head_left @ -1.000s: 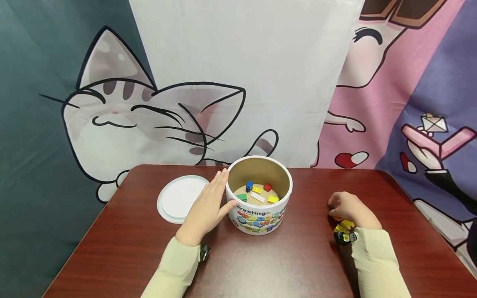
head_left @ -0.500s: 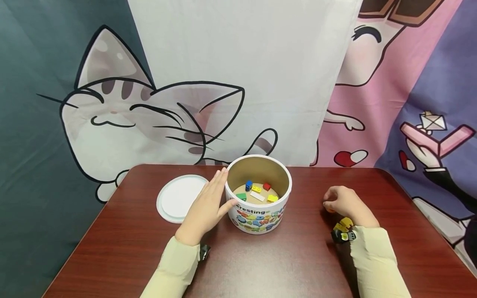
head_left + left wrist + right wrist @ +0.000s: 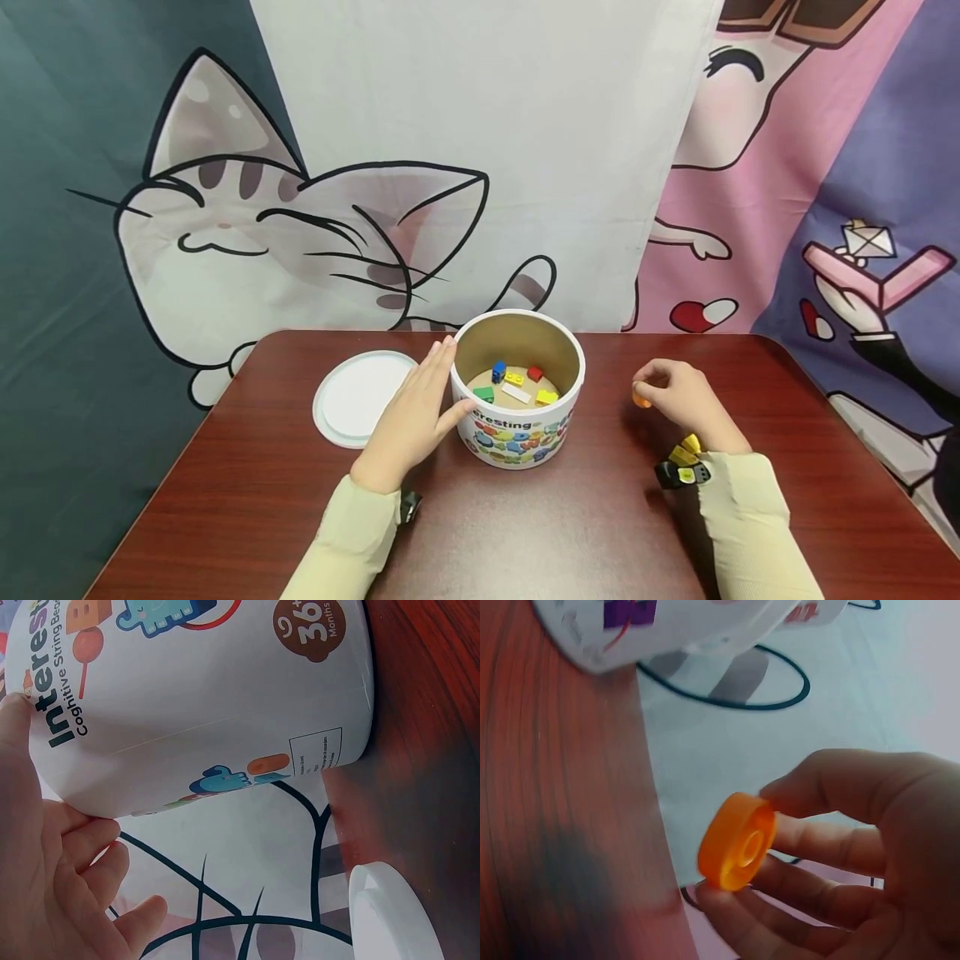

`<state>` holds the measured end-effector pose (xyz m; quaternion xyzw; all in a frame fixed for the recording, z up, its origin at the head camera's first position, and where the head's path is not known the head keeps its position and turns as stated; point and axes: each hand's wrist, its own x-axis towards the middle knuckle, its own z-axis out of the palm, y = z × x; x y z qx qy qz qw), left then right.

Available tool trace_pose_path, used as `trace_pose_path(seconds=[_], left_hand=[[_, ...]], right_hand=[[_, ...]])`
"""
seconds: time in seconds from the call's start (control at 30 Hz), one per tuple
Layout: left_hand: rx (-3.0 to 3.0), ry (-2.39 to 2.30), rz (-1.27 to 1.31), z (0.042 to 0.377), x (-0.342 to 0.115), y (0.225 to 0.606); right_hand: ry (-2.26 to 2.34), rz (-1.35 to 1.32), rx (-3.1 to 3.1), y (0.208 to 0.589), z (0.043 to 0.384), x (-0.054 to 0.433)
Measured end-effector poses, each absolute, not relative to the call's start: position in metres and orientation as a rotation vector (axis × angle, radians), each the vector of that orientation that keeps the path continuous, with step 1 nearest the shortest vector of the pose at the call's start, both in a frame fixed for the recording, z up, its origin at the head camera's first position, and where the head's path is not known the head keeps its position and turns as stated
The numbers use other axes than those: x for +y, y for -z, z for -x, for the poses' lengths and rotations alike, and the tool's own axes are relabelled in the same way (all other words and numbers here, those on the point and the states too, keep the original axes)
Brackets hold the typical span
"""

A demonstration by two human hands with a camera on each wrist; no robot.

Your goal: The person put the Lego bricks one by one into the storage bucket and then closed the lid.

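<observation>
In the head view, a white tub (image 3: 517, 442) stands on the brown table (image 3: 510, 533) in the middle of the frame. In it lie a blue block (image 3: 498, 372), a red block (image 3: 535, 373), a green block (image 3: 483, 394), a white block (image 3: 516, 392) and two yellow blocks (image 3: 547, 397). The left hand (image 3: 408, 417) is not clenched; its fingers are straight and touch the tub's side. A round white lid (image 3: 362, 398) lies left of the tub. At the right of the frame, the right hand (image 3: 686, 400) pinches an orange toy (image 3: 641, 401).

In the left wrist view, left fingers and thumb touch the tub at the left of the frame. The lid peeks in at the lower right.

In the right wrist view, the orange toy sits near the middle, held by right fingertips. The tub shows along the top, apart from it.
</observation>
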<state>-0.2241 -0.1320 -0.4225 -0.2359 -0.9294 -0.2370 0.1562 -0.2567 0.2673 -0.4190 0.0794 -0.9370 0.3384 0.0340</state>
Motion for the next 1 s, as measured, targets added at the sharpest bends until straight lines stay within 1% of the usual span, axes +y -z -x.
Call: trace_pose_path(seconds=[0.27, 0.67, 0.8, 0.9, 1.0], left_hand=[[-2.666, 0.689, 0.673, 0.223, -0.132, 0.421], [-2.668, 0.691, 0.690, 0.224, -0.131, 0.423], [-2.649, 0.695, 0.693, 0.224, -0.131, 0.423], [-2.656, 0.688, 0.693, 0.225, -0.132, 0.422], [-2.657, 0.685, 0.697, 0.226, -0.132, 0.421]], right_hand=[[-1.187, -0.261, -2.726, 0.418, 0.257, 0.251], [-1.627, -0.324, -2.465, 0.410, 0.246, 0.229], [-1.630, -0.366, -2.573, 0.412, 0.247, 0.217], [-1.499, -0.490, -2.785, 0.414, 0.247, 0.211], [-1.395, -0.672, -3.002, 0.417, 0.246, 0.209]])
